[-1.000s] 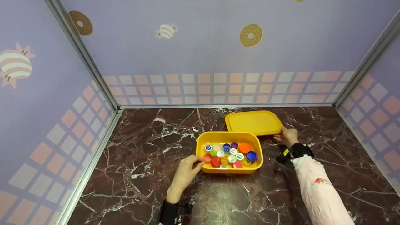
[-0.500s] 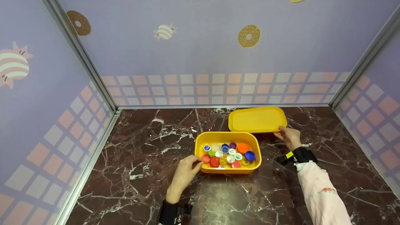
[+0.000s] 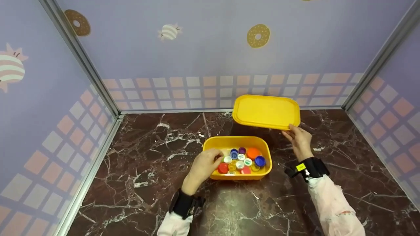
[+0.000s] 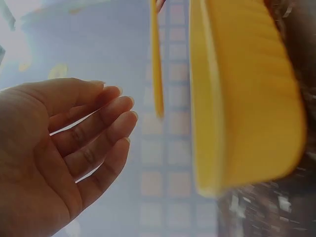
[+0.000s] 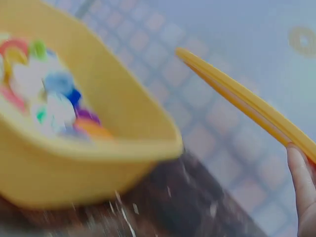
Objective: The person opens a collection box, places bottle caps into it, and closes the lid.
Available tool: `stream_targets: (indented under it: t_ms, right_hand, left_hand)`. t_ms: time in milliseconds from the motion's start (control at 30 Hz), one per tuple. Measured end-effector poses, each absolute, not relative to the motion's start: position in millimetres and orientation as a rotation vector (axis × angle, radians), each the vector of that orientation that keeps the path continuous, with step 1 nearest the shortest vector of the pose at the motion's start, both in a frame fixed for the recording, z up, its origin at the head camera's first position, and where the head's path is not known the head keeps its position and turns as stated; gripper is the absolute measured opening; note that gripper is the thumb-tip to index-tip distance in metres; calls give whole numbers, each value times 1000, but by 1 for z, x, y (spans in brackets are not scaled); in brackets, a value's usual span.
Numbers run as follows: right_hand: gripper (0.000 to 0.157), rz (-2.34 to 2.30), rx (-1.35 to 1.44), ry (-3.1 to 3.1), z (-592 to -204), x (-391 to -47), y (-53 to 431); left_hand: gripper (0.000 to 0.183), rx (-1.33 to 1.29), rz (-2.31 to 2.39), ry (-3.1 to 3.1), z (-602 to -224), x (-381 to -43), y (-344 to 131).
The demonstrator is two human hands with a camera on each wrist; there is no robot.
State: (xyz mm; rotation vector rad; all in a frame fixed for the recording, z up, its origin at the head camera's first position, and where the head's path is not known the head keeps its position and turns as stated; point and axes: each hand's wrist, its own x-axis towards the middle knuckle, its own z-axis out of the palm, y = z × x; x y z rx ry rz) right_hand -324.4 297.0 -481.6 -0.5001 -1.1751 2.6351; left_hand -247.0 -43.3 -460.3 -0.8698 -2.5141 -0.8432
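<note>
A yellow plastic box [image 3: 237, 177] stands on the table with several coloured bottle caps [image 3: 241, 164] inside. My right hand [image 3: 301, 141] pinches the near right corner of a yellow lid [image 3: 267, 111], raised off the table behind the box. In the right wrist view the thumb lies against the edge of the lid [image 5: 247, 101]. My left hand [image 3: 204, 164] hovers over the box's left side, hiding some caps. The left wrist view shows the left hand [image 4: 74, 143] with fingers loosely bent and nothing in them, apart from the box [image 4: 252, 98].
The dark marbled table [image 3: 157, 196] runs back to a lilac wall [image 3: 210, 59] printed with sweets and pastel checks. Side panels with metal corner strips [image 3: 95, 78] rise at left and right.
My right hand has lifted the lid up off the table, its far edge now higher against the wall. My left hand has left the box's left rim and moved up over the caps.
</note>
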Motion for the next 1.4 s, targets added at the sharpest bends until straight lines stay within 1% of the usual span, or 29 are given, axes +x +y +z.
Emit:
stream_targets:
  t_ms: [200, 367, 400, 467, 500, 533, 600, 633, 700, 733, 800, 900, 1000, 1067, 1100, 1200, 1233, 1267, 1367, 1400]
  right_hand:
    - [10, 2657, -378, -1203, -473, -316, 263]
    - [9, 2587, -322, -1367, -476, -307, 242]
    - [10, 2612, -262, -1351, -489, -313, 244]
    - [14, 2590, -236, -1387, -490, -310, 238]
    - [15, 2630, -177, -1351, -502, -318, 241]
    - [16, 2626, -173, -1356, -502, -317, 238]
    - [16, 2631, -152, -1356, -505, -318, 234]
    - [15, 2578, -197, -1406, -495, -311, 225]
    - [15, 2594, -161, -1397, -507, -319, 227]
    - [16, 2559, -207, -1441, -502, -315, 222]
    - [19, 2574, -188, -1446, -524, -328, 228]
    - [28, 2586, -143, -1433, -557, -347, 236]
    - [35, 2587, -118, -1399, -569, -353, 231]
    - [34, 2577, -140, -1408, -559, -345, 222]
    - [30, 2587, -129, -1410, -554, -340, 219]
    - [21, 2527, -236, -1512, -515, -314, 198]
    - [20, 2520, -221, -1535, -517, -313, 196]
    - [18, 2537, -211, -1525, -506, -306, 191]
    - [21, 2554, -113, -1497, -536, -323, 195]
    - [22, 2571, -67, -1473, -556, -334, 199]
  left_hand:
    - [6, -921, -656, -2514, -427, -271, -13]
    - [13, -886, -596, -2621, -400, -290, 17]
    - [15, -878, -576, -2643, -395, -294, 24]
    - [19, -855, -511, -2676, -388, -303, 38]
    - [20, -845, -477, -2694, -386, -307, 45]
    - [22, -835, -444, -2716, -383, -311, 53]
    - [24, -813, -376, -2754, -381, -318, 67]
    - [25, -805, -345, -2771, -380, -321, 73]
    - [27, -790, -298, -2810, -380, -325, 86]
    - [28, -783, -279, -2828, -381, -327, 91]
    - [30, -778, -250, -2849, -382, -330, 102]
    - [34, -782, -212, -2869, -385, -333, 116]
    - [35, -760, -155, -2883, -390, -336, 126]
    - [34, -732, -118, -2896, -394, -337, 131]
    - [33, -716, -105, -2901, -395, -338, 132]
    - [26, -668, -65, -2925, -398, -339, 134]
    - [24, -654, -57, -2932, -398, -339, 134]
    - [22, -641, -52, -2939, -398, -339, 134]
    - [20, -607, -45, -2955, -399, -340, 134]
    - [19, -598, -53, -2957, -399, -341, 133]
